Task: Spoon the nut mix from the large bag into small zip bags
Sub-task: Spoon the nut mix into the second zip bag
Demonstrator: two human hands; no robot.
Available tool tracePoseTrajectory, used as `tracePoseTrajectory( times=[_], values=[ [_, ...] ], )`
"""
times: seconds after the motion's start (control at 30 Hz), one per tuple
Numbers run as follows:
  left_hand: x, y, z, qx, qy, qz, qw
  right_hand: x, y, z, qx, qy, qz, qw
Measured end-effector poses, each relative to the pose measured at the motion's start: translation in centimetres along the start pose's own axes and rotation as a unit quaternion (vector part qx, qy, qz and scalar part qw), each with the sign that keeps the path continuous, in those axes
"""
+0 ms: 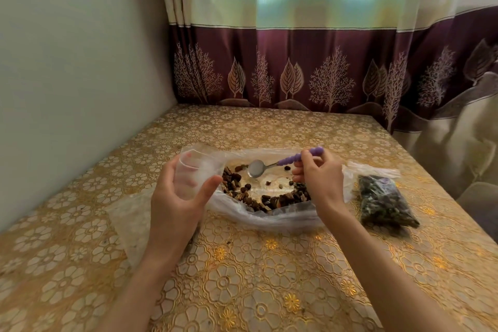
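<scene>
The right hand (320, 180) pinches the purple handle of a spoon (272, 166) between the thumb and the curled fingers. The handle goes up and to the right, past the top of the hand, and the metal bowl of the spoon points to the left. The bowl looks empty and it hangs above the open middle of the large bag (269, 213), not touching the nuts.

The left hand (177, 197) holds a small zip bag (192, 170), clear and empty. The fingers are curled behind the small zip bag and the thumb presses on its near right side, so the mouth of it is held open and turned up. This bag is just to the left of the spoon bowl, at the left edge of the large bag.

The large bag lies flat on the table (269, 277) with its top spread wide. The nut mix (272, 198), brown and dark pieces, lies mostly along the near and left side inside it, and some single pieces are in the middle.

On the right of the large bag, near it, a filled bag (385, 201) with dark contents lies on the table. On the left, under the left forearm, a flat clear plastic sheet or bag (129, 226) lies; which one it is I cannot tell.

The table has a golden cloth with flower pattern. Behind it hangs a curtain (296, 67), dark red low and pale above.
</scene>
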State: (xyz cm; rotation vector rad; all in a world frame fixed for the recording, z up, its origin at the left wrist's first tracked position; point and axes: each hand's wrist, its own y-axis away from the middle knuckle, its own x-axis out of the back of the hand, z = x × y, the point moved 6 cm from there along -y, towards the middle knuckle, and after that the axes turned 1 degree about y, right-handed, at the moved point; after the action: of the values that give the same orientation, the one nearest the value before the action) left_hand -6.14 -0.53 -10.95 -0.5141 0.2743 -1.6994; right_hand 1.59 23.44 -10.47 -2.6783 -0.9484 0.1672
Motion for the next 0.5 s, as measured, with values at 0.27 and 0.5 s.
tracePoseTrajectory(
  times=[0.27, 0.5],
  values=[
    [0.1, 0.0, -0.1, 0.003, -0.003, 0.002, 1.000, -1.5, 0.2, 1.4, -0.059, 0.022, -0.083, 0.995],
    [0.1, -0.1, 0.1, -0.007, -0.010, 0.004, 1.000, -1.6, 0.5, 1.5, -0.099, -0.009, -0.092, 0.991]
  ],
)
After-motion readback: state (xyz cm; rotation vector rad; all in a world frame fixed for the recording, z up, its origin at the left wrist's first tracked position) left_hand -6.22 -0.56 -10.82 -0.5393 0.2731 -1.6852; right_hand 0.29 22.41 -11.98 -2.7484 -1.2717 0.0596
